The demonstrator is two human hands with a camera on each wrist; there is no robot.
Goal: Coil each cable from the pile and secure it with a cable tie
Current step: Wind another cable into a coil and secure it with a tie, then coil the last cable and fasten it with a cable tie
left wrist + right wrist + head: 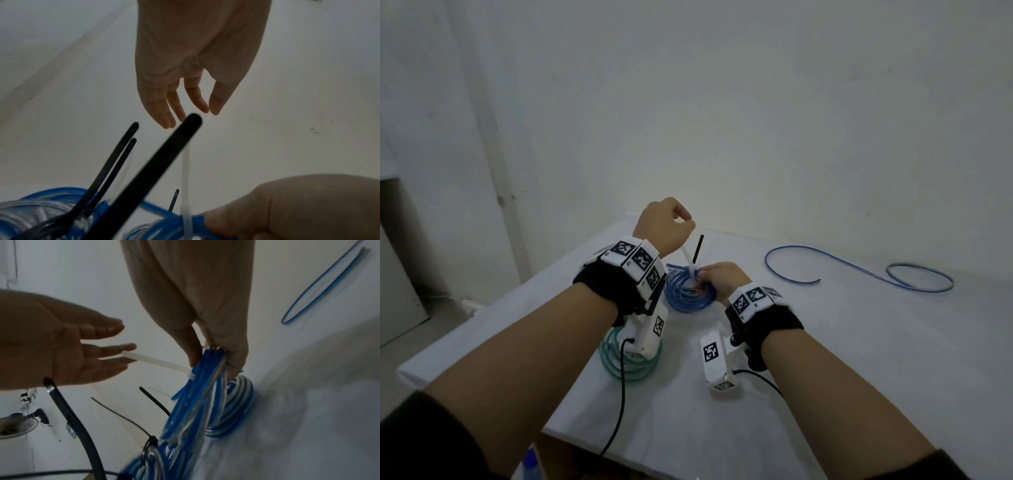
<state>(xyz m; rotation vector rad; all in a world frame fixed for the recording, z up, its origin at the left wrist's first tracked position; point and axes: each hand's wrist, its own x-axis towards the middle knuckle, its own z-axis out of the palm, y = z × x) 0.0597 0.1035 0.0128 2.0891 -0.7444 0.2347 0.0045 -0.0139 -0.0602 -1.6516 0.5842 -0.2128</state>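
Right hand (205, 321): grasping the blue coil (205, 402).
Left hand (61, 345): fingers released, seemingly touching the white tie (156, 361).

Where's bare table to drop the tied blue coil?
Free: the near right, between the right hand and the table edge, below the loose blue cable. Crowded: centre-left, the blue coil and green coil.

Two hands (666, 219) — three cables (690, 291), one white tie (687, 257), four black ties (164, 162).

Bare room, white table (859, 342)
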